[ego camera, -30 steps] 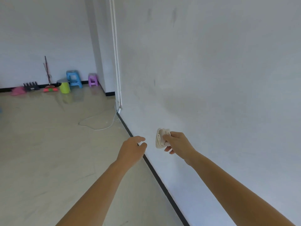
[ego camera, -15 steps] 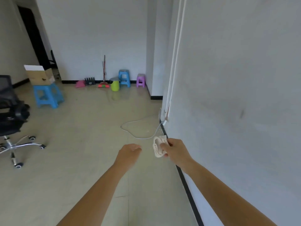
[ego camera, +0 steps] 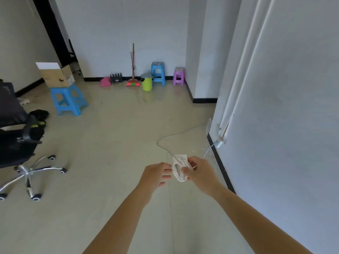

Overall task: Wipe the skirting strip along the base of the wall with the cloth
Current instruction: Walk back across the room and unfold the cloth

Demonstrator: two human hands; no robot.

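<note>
A crumpled beige cloth (ego camera: 179, 167) is gripped in my right hand (ego camera: 200, 172), held in the air above the floor. My left hand (ego camera: 156, 174) hovers just left of the cloth with fingers loosely extended toward it, holding nothing. The black skirting strip (ego camera: 221, 166) runs along the base of the white wall on the right, from near a wall socket down toward me. Both hands are left of the strip and apart from it.
A white cable (ego camera: 166, 142) loops over the floor from a plug (ego camera: 219, 143) at the wall. A black office chair (ego camera: 16, 136) stands at left. Blue stools (ego camera: 68, 100), a cardboard box (ego camera: 55, 75), a green bin (ego camera: 146, 83), a broom and a purple stool (ego camera: 178, 76) stand farther back.
The view has swung left, away from the wall and onto the room. My hands have come closer together, the left one reaching toward the cloth.
</note>
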